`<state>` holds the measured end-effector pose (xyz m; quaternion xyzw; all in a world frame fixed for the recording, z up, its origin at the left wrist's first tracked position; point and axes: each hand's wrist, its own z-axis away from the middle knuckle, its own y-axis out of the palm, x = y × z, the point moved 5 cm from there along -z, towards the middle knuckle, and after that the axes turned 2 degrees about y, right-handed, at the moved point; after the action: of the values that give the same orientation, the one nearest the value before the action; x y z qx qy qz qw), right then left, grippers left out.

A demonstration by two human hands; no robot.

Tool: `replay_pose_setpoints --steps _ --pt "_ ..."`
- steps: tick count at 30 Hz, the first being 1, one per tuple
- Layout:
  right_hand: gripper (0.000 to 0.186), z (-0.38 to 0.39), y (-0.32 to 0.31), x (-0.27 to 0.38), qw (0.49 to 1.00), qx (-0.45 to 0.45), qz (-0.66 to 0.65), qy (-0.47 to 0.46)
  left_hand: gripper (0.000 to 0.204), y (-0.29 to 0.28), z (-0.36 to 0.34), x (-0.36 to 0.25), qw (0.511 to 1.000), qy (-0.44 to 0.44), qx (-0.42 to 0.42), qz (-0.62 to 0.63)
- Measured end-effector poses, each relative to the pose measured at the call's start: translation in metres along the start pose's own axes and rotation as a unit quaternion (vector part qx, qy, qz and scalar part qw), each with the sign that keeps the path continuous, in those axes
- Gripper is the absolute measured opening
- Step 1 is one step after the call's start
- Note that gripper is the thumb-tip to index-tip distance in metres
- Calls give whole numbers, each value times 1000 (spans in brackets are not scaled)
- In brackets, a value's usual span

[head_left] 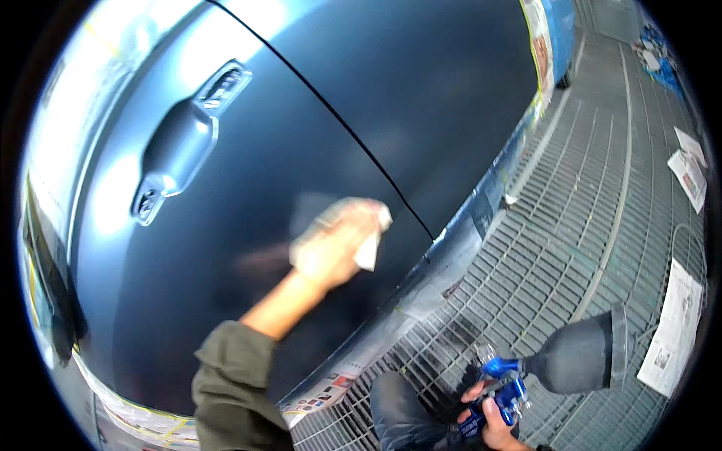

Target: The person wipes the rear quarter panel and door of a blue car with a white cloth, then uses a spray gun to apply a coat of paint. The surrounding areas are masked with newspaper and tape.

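Observation:
My left hand [335, 244], at the end of an olive sleeve, presses a pale folded cloth [368, 254] against a dark blue-grey car door [248, 180]. Its fingers are closed over the cloth, and the hand is slightly blurred. Low on the right, my right hand [494, 430] grips a blue spray gun [508, 391] by its handle. A dark grey cup [575, 353] is attached to the gun and points away to the right, apart from the car. The door handle [177, 143] lies up and left of the cloth, its recess bare and its ends uncovered.
A black seam [331, 109] separates the door from the neighbouring panel. Masking paper and film [421, 297] line the car's lower edge. Metal grating [541, 248] forms the floor, with newspaper sheets [673, 331] at the right. My knee [398, 410] is close below the car.

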<state>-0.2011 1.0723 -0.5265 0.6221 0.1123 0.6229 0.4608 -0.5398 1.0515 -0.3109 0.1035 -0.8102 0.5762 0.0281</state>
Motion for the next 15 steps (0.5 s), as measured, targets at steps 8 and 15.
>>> replay_pose_setpoints --steps 8,15 --pt "45 -12 0 4 997 -30 -43 58 85 2 -92 20 893 -10 60 -445" --pt "43 -6 -21 7 996 -69 -38 43 78 202 -43 6 870 135 245 -405"
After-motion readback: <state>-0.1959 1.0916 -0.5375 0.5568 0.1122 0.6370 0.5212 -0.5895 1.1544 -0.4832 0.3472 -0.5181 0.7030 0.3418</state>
